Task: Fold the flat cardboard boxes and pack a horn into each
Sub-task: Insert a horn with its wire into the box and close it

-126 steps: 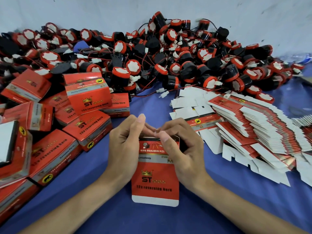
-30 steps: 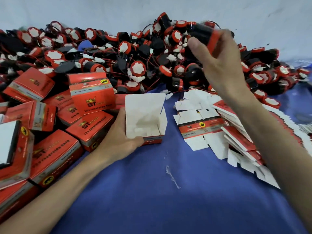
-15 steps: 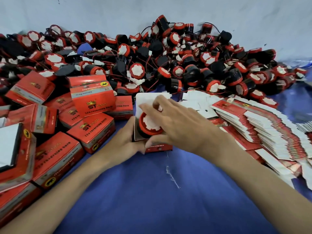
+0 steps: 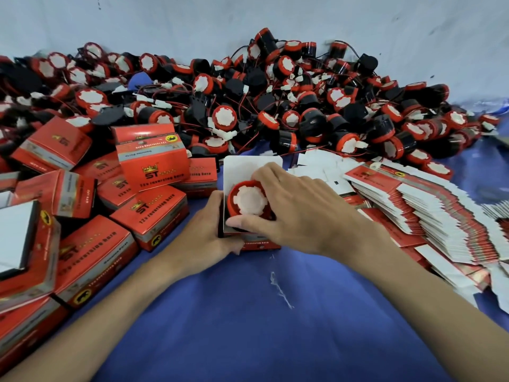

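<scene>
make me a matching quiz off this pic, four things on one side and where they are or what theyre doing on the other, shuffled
Things:
1. left hand
2. right hand
3. flat boxes
4. loose horns

Place or state:
a. heaped at the back against the wall
b. grips the horn in the open box
c. fanned out on the right of the blue cloth
d. holds the open box from its left side

Pairs: 1-d, 2-b, 3-c, 4-a
</scene>
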Tool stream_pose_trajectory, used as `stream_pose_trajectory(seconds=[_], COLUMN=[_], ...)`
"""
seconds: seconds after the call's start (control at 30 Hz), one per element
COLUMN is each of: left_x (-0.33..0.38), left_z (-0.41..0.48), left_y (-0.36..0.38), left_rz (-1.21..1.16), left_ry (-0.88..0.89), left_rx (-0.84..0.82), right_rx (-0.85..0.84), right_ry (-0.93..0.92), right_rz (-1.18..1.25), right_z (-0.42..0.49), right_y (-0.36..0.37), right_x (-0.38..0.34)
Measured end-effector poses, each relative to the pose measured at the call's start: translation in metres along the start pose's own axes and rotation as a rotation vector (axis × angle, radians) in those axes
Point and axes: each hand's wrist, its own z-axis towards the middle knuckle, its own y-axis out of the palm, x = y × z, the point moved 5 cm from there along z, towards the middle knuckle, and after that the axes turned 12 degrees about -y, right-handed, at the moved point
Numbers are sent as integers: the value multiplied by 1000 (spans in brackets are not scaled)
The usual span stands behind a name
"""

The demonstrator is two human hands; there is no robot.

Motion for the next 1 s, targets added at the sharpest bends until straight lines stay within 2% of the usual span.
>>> stream_pose_trajectory(seconds=[0.13,0.23,0.33,0.43,0.5,0.6,0.77,0.9,1.0], left_x=[-1,-1,-2,-3,-3,-3,-4,-6,-3], left_z=[0,1,2,2,3,4,6,6,12], left_y=[0,1,0,0,-1,-3,-3,-2,-2], left_rz=[54,49,28,31,31,12,11,-46,-192], left_ry=[17,22,12,12,19,23,47,59,79], left_rx=[6,0,9,9,8,9,32,15,-7], right_rx=[14,-3,10,-18,18,110,-17,-153,-255], right_ry=[141,173,59,-19,1,81,-11,-167,-179], right_rz=[-202,-253,-164,46,100,34,-196,-144,-120], right_z=[4,7,9,7,6,7,12,6,3], right_y=[11,18,18,11,8,14,35,30,31], right_x=[-8,-9,-3,2,5,2,-14,-1,4])
